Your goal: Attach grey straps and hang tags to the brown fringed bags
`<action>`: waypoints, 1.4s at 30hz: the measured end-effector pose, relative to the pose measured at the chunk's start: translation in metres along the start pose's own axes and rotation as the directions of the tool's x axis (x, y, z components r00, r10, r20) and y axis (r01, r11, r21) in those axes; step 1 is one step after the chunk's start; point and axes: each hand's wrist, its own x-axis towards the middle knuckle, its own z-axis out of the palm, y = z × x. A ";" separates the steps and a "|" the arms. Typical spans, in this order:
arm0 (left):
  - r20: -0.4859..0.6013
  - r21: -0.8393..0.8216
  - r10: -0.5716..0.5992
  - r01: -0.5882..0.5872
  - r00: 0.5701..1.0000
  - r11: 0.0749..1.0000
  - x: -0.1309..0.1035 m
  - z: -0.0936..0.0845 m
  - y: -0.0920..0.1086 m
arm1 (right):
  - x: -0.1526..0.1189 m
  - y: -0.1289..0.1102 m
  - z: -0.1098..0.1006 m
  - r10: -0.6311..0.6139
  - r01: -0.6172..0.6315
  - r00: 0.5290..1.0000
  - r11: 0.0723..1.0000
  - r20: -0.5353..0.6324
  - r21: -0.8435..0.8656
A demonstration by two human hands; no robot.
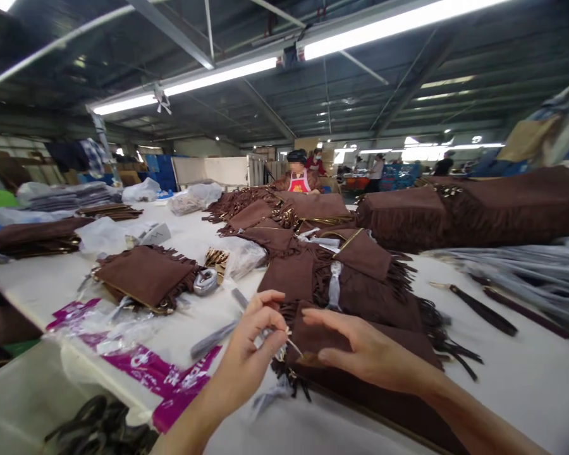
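Thumb and fingertips of my left hand [255, 341] are pinched on a thin whitish string [293, 344], whose loose end hangs over the near brown bag. My right hand [360, 347] hovers just above that brown fringed bag [322, 338], its fingers and thumb apart with nothing between them. Whether the right fingertips touch the bag I cannot tell. Several more brown bags with fringes overlap behind it, one carrying a strap wrapped in grey plastic [334, 284]. Along the near bag's lower edge runs a gold-coloured zip, partly hidden by my right forearm.
At left lie another fringed bag [146, 275], a coiled wrapped strap [205, 282] and purple printed plastic [142, 366]. A dark wrist strap [483, 309] and grey wrapped straps [540, 272] lie right. Large brown stacks [403, 218] stand behind. A co-worker [298, 177] is across the table.
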 end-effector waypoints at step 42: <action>0.462 0.756 -0.103 -0.330 0.881 0.566 -0.010 0.001 -0.089 | 0.037 0.029 0.039 -0.029 0.032 0.999 0.719 0.017 -0.694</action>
